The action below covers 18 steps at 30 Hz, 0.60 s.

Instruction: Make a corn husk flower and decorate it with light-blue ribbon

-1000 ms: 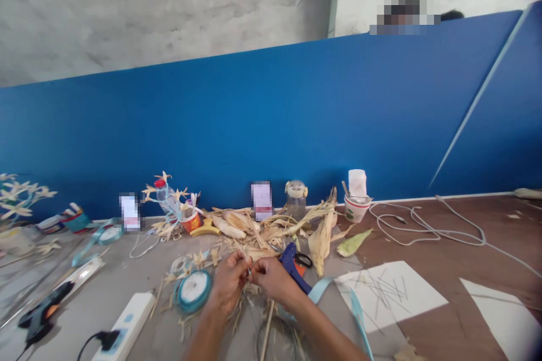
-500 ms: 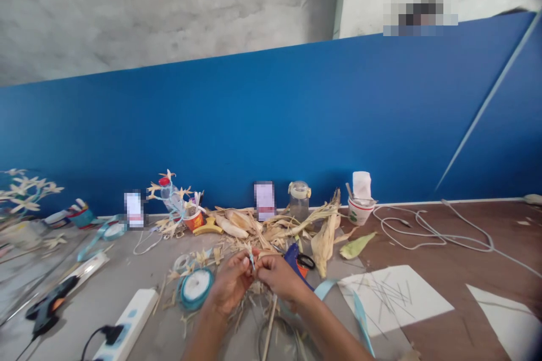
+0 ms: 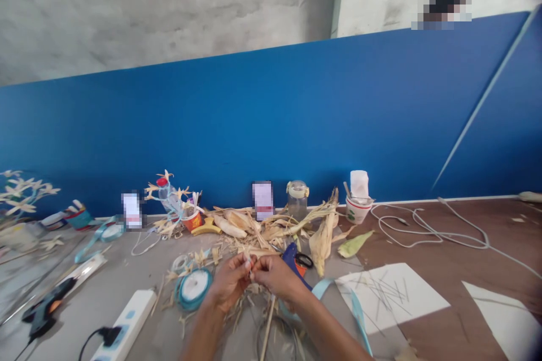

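My left hand (image 3: 228, 283) and my right hand (image 3: 275, 276) meet fingertip to fingertip low in the middle, above a heap of dried corn husks (image 3: 271, 225). Both pinch one small pale piece (image 3: 250, 268) between thumbs and forefingers; it is too small to name. A thin stick (image 3: 267, 330) runs down from under my hands. A teal ribbon spool (image 3: 193, 289) lies just left of my left hand. A blue glue gun (image 3: 292, 258) and black-handled scissors (image 3: 303, 260) lie just right of my right hand.
A white power strip (image 3: 127, 321) and a black glue gun (image 3: 42, 307) lie at the lower left. White paper sheets (image 3: 393, 292), a light blue ribbon (image 3: 358, 316) and a white cable (image 3: 427, 225) are at right. A jar (image 3: 297, 200), cups (image 3: 356, 208) and a blue partition (image 3: 271, 124) stand behind.
My hands stay pinched together over the husks, shifting only slightly. The view has drifted a little, and the person's head behind the partition has moved right.
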{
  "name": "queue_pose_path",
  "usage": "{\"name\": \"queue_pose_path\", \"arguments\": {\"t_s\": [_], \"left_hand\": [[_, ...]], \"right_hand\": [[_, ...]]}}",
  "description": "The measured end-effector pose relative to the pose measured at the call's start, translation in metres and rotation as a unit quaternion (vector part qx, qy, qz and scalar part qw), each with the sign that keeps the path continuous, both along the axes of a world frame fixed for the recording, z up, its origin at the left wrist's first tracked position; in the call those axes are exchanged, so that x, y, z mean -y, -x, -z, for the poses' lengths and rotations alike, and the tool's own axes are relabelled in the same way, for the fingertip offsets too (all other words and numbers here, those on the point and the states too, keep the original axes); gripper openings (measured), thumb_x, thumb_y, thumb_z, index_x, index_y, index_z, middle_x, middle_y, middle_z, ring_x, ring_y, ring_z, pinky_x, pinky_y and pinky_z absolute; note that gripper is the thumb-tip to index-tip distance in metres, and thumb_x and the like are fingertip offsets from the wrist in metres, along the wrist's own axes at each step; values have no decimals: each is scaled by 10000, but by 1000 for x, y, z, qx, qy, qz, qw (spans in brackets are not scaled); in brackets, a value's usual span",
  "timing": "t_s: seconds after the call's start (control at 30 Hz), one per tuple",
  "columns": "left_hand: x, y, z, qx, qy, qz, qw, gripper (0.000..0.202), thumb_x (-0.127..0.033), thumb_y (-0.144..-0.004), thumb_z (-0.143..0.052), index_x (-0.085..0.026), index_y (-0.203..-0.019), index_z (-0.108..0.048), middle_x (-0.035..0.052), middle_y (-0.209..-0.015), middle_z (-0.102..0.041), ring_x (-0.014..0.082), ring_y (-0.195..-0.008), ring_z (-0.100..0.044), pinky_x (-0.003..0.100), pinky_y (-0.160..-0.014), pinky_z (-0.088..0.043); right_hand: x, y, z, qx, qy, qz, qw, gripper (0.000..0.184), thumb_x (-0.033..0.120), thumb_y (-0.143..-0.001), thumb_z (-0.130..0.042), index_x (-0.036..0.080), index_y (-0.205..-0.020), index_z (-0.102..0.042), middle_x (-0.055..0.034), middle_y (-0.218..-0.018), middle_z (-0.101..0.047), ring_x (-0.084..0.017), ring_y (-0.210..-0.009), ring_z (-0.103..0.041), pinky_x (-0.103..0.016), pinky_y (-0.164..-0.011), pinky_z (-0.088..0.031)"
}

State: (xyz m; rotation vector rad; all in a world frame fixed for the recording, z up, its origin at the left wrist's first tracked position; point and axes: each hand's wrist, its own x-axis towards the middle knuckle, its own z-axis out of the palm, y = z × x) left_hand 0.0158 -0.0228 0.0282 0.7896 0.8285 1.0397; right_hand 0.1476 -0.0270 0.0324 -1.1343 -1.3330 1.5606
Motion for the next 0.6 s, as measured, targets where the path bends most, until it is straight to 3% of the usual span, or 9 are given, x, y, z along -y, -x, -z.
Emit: {"name": "queue_pose_path", "arguments": {"t_s": [0.37,0.6], "left_hand": [[-1,0,0,-14,-9,-2,1000,301,-322,-510,-816,-129,-603,-604,-21,-569,-527,80,-522,-444,211,-534,-352],[-3,0,5,-107,-36,-27,993,292,-365,-547,-775,-153,-611,-585,-24,-558,-551,120,-549,-493,236,-562,-361]], "right_hand": [[-1,-1,-1,83,-64,3,995,169,119,-627,-511,168,-476,-454,79,-447,-400,-67,-466,-328,-192,-485,-259],[4,3,3,237,-157,36,958,141,123,-676,-484,152,-581,-584,-19,-585,-588,-129,-574,-491,-215,-536,-312]]}}
